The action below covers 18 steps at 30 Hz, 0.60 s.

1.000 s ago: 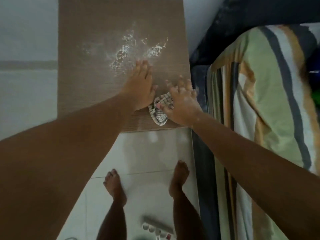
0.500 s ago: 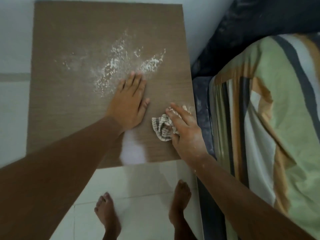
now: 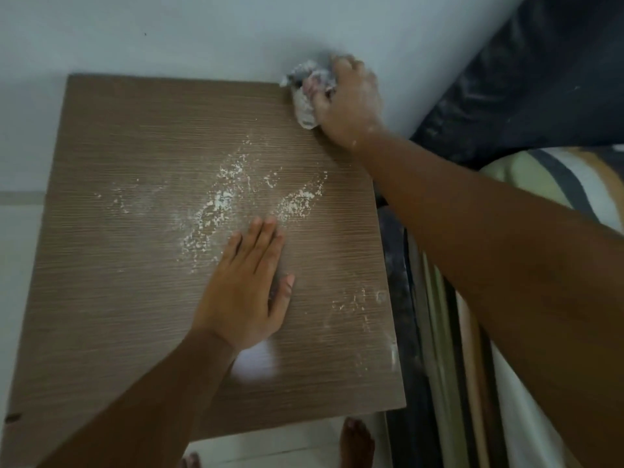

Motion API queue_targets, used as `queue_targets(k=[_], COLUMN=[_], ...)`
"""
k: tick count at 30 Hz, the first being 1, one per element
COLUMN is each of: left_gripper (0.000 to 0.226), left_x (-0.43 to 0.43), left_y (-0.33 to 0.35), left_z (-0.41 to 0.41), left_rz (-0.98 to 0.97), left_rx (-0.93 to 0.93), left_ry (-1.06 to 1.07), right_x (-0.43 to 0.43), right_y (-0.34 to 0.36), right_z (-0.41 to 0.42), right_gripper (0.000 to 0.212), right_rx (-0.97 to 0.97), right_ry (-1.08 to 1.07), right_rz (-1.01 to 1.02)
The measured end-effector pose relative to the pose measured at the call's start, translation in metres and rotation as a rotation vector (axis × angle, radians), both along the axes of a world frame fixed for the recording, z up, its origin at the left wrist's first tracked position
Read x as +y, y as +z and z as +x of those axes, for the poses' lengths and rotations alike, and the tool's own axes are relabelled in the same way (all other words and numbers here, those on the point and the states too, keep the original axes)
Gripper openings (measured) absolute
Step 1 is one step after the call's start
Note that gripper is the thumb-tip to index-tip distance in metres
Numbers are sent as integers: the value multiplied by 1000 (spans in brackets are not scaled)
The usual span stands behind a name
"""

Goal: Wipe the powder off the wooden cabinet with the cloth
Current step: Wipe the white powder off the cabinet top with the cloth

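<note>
The brown wooden cabinet top (image 3: 128, 298) fills the middle of the view. White powder (image 3: 223, 204) lies scattered across its centre, with a thinner trace of powder near the right edge. My right hand (image 3: 347, 106) grips the crumpled checked cloth (image 3: 305, 92) at the cabinet's far right corner, by the wall. My left hand (image 3: 248, 292) rests flat on the top, fingers straight, fingertips at the near edge of the powder.
A pale wall (image 3: 202, 35) runs behind the cabinet. A bed with a striped cover (image 3: 553, 184) and a dark mattress edge (image 3: 401, 298) sits close on the right. White floor tiles (image 3: 287, 447) and my bare feet show below the front edge.
My right hand has carried the cloth from the near right part of the top up to the far right corner. My left hand has stayed flat. The camera has moved closer.
</note>
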<state>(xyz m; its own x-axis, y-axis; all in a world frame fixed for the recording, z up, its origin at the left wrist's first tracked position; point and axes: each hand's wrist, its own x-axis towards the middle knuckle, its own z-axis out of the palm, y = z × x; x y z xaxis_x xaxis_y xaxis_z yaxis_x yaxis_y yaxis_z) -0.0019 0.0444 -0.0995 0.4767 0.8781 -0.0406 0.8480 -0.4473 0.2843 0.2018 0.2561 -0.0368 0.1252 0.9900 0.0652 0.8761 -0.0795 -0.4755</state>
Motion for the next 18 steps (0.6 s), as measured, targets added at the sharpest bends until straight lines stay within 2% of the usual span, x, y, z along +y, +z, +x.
queue_targets(k=[4,7,11,18], left_gripper=[65,65,65,65], left_x=[-2,-2,-2,-2], left_y=[-1,-1,-3,-8], left_z=[-1,-1,-1,-1], left_rz=[17,14,34,74], left_rx=[-7,-13,-2,-18], left_ry=[6,4,2,4], right_x=[1,4,14,0], right_y=[-28,-39,-44,-50], right_z=[-22,-22,-18,-9], right_gripper=[65,68,67,56], right_rx=[-155,-107,-97,-169], right_ry=[-26,-107,-159,-49], right_rz=[-186,-184,-281,-215])
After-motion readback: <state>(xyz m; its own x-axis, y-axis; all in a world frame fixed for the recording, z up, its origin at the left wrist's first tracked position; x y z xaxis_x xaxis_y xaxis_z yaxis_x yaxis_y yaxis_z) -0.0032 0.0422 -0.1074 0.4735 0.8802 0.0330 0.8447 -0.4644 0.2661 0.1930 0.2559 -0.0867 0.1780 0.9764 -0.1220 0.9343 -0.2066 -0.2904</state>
